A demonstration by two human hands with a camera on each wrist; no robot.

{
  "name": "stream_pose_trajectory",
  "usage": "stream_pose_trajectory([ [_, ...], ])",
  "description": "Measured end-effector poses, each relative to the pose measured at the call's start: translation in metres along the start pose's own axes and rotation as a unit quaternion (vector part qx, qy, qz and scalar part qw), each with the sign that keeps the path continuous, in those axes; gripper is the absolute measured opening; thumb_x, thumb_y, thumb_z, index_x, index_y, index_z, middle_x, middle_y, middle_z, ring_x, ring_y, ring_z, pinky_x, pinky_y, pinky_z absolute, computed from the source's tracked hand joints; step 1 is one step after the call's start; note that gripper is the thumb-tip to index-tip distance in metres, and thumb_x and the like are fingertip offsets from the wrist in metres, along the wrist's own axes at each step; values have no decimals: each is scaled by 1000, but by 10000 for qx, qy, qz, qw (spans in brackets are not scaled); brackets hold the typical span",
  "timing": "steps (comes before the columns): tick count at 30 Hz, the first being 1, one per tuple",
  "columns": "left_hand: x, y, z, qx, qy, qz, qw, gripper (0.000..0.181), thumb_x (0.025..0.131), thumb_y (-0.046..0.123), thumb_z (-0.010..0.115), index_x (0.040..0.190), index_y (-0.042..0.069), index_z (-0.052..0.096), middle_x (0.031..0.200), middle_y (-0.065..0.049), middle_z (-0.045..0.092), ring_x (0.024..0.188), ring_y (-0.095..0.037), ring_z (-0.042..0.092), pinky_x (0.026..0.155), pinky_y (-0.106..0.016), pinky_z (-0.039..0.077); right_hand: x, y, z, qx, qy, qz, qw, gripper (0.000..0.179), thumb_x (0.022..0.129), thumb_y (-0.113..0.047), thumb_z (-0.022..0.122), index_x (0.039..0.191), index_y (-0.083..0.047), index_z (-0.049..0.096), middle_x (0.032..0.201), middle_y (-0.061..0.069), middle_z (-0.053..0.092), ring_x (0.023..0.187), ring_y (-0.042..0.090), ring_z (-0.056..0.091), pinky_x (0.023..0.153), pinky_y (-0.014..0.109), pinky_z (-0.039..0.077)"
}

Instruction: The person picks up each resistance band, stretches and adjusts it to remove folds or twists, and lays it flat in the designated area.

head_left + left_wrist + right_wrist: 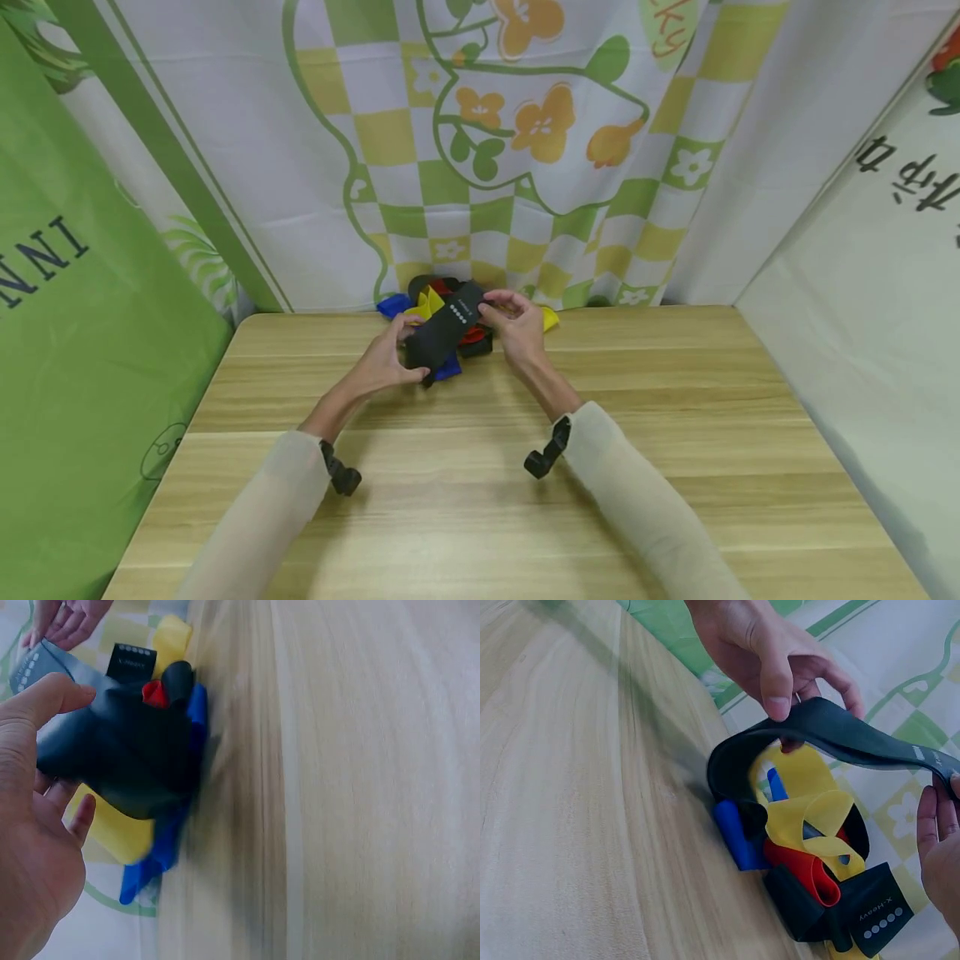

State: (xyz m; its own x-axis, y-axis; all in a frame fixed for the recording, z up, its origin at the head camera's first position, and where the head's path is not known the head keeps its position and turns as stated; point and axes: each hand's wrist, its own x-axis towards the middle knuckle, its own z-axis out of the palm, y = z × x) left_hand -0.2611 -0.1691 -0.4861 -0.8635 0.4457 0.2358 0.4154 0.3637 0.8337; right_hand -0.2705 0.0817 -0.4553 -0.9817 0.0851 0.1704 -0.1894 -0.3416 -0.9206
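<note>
while a patterned curtain (495, 158) is hung behind, the wooden counter (450, 500) is topped at its far edge by a heap of coloured bands (814, 874). over this heap, a black band (444, 329) is held: one end is clamped between the left hand's (386, 358) thumb and fingers, the dotted end is pinched by the right hand's (521, 325) fingers.

Curtained-off workspace; printed drapes (510, 183) bordering wooden table (457, 508)
</note>
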Motion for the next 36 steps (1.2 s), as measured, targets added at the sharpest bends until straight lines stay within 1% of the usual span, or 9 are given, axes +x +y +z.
stream_pose_trajectory([
  [3,-3,9,1,-101,-12,121,9999,89,77,-1,88,151,3,39,132,-30,66,124,-42,65,105,-57,48,1,-2,0,85,69,-11,9999,18,90,19,69,103,6,69,94,4,68,79,11,74,74,25,63],
  [8,-6,25,3,-343,-46,237,9991,92,79,-3,87,157,10,40,128,-27,67,115,-37,67,97,-50,53,3,-10,1,185,93,-30,9998,19,91,19,69,102,3,69,94,7,69,80,12,74,72,25,63],
  [12,-9,35,4,-599,-118,224,9979,76,84,-4,84,150,12,52,126,-23,65,105,-33,70,90,-43,56,3,-18,2,159,37,-92,9998,18,92,18,69,103,3,69,93,4,70,80,12,74,72,25,63],
  [19,-16,45,5,-842,109,531,9950,36,88,-10,78,121,0,67,120,-20,64,97,-30,67,85,-28,56,3,-37,9,111,-131,-184,9997,17,92,15,70,101,0,70,99,5,70,87,13,75,77,26,64],
  [24,-20,53,0,-992,169,307,9944,25,92,-5,76,115,2,73,116,-13,67,104,-26,65,88,-27,55,1,-51,14,-55,-259,-332,9991,14,93,13,71,103,3,72,103,9,71,89,15,75,78,28,64],
  [28,-22,57,-5,-1054,165,114,9942,22,94,0,77,115,4,75,114,-11,71,94,-19,65,77,-24,54,-1,-63,19,-172,-337,-476,9981,14,93,12,72,104,4,72,104,10,71,89,16,75,78,29,64],
  [31,-24,59,-8,-1195,12,-36,9928,23,94,2,78,116,4,75,114,-12,73,85,-16,65,71,-24,54,-2,-72,22,-166,-388,-575,9975,14,93,13,71,104,4,72,104,10,72,90,17,75,78,29,64],
  [33,-25,61,-10,-1304,-152,-181,9912,23,94,3,78,117,3,75,115,-12,73,84,-16,68,73,-25,57,-2,-76,24,-102,-401,-622,9972,15,93,13,71,105,4,72,102,9,73,89,17,75,77,29,64],
  [36,-30,64,-12,-1237,-405,-339,9909,22,95,6,77,117,4,76,116,-10,72,80,-15,63,72,-25,55,0,-82,26,23,-417,-700,9967,16,92,14,71,105,5,72,98,6,73,85,16,75,74,28,64],
])
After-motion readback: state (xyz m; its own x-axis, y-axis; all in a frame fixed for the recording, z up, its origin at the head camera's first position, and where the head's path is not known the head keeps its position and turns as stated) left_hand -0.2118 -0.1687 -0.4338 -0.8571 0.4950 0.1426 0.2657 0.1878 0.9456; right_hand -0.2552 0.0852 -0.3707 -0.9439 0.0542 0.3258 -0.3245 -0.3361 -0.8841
